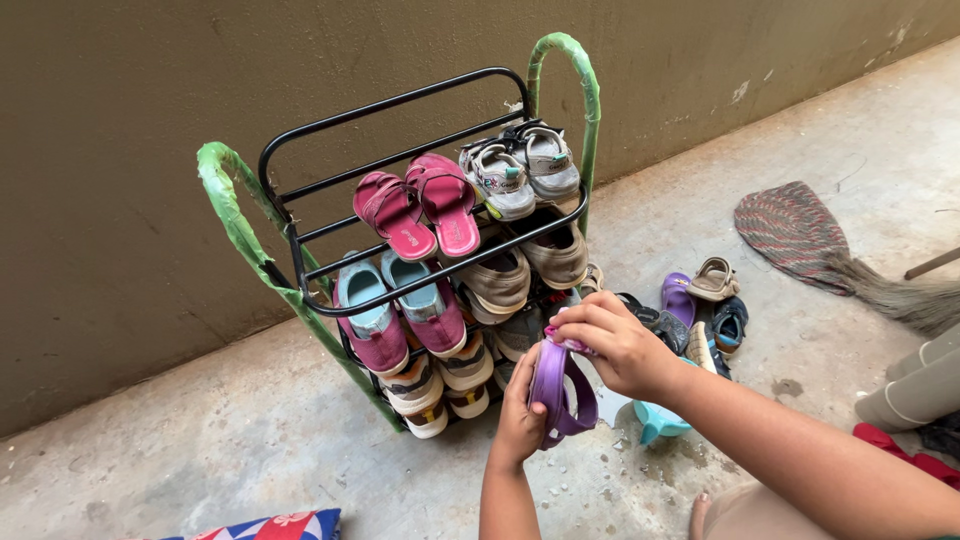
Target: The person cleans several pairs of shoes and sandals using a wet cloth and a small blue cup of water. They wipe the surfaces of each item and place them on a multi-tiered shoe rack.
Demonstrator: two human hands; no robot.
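Up and left of the left hand: green-and-black shoe rack, maroon-and-teal shoes on its middle shelf, pink sandals on the top shelf, grey toddler shoes beside them, tan loafers below. Left hand clenched on the lower edge of a purple sandal, held upright just in front of the rack. Right hand grasping the same sandal from above, fingers pinching its pink strap. Beyond the right hand, on the concrete floor: loose pile of small shoes. Below that hand, a teal slipper. Far right, a broom lying flat.
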